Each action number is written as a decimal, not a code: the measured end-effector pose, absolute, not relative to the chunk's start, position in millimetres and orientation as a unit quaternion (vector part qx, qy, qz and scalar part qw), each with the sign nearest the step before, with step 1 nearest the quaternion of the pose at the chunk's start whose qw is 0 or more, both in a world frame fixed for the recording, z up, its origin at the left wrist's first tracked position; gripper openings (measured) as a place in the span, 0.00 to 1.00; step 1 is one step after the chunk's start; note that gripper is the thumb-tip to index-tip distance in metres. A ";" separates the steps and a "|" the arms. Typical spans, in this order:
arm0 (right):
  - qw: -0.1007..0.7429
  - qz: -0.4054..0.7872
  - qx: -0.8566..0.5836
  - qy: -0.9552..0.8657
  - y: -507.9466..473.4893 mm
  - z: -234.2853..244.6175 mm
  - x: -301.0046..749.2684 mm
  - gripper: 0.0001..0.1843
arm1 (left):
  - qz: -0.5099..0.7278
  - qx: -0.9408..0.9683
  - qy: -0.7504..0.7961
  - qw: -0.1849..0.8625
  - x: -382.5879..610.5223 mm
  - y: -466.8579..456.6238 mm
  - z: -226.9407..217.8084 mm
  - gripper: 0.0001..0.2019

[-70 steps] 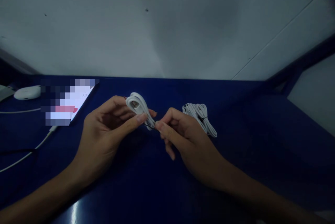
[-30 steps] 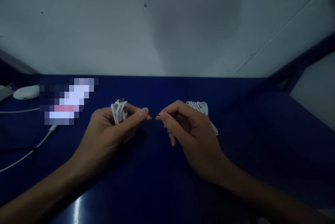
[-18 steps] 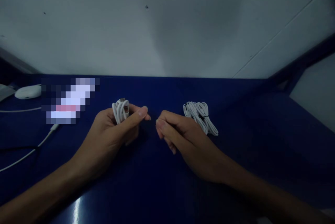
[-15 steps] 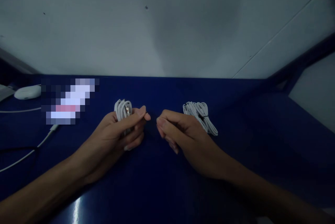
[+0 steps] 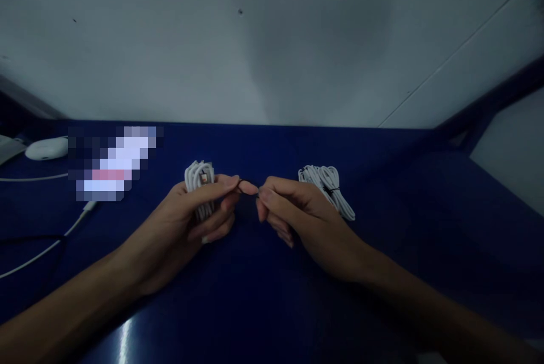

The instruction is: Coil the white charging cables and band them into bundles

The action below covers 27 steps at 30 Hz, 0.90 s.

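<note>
My left hand (image 5: 193,205) is closed around a coiled white USB cable (image 5: 198,174), whose metal plug shows at the top of the coil. A thin black tie (image 5: 250,194), like a twist tie, spans the small gap between the fingertips of both hands. My right hand (image 5: 293,202) pinches its end between thumb and forefinger, the other fingers curled below. Just behind the right hand lie bundled white cables (image 5: 338,191) on the blue table, bound with a black tie and partly hidden by that hand.
On the left, a blurred-out lit device (image 5: 123,163) has a white cord (image 5: 76,222) plugged into it. A white rounded case (image 5: 46,148) sits beyond it at the far left. A pale wall (image 5: 191,58) rises behind the blue tabletop (image 5: 255,296).
My right fingertips have come up to the left forefinger, which now reaches out further. The thin black tie now shows between the hands. The cable coil stays in my left hand.
</note>
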State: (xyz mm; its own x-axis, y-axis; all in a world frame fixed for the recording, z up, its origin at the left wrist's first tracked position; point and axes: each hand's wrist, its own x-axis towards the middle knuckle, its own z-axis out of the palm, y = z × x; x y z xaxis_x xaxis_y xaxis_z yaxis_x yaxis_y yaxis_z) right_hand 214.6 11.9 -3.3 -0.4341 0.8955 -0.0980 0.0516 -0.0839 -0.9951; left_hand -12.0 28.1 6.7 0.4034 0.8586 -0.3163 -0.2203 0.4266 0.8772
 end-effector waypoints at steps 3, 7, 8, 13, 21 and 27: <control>0.342 0.630 -0.397 -0.573 11.5 -3.2 214.1 0.24 | 0.356 0.393 0.413 0.741 -11.9 28.3 8.8 0.13; 0.352 0.661 -0.367 -0.551 12.5 -4.7 213.6 0.24 | 0.354 0.397 0.412 0.740 -11.7 28.4 10.8 0.15; 0.355 0.670 -0.359 -0.544 13.0 -5.6 213.8 0.24 | 0.354 0.400 0.412 0.738 -11.6 28.3 11.1 0.17; 0.367 0.716 -0.311 -0.505 15.4 -9.3 214.7 0.22 | 0.355 0.392 0.410 0.743 -11.1 28.1 10.3 0.16; 0.389 0.782 -0.268 -0.407 12.7 -4.7 204.3 0.26 | 0.327 0.302 0.342 0.828 -10.0 19.4 5.4 0.17; 0.431 0.734 -0.273 -0.449 10.9 -15.0 203.7 0.25 | 0.311 0.307 0.375 0.818 -11.8 17.9 1.1 0.18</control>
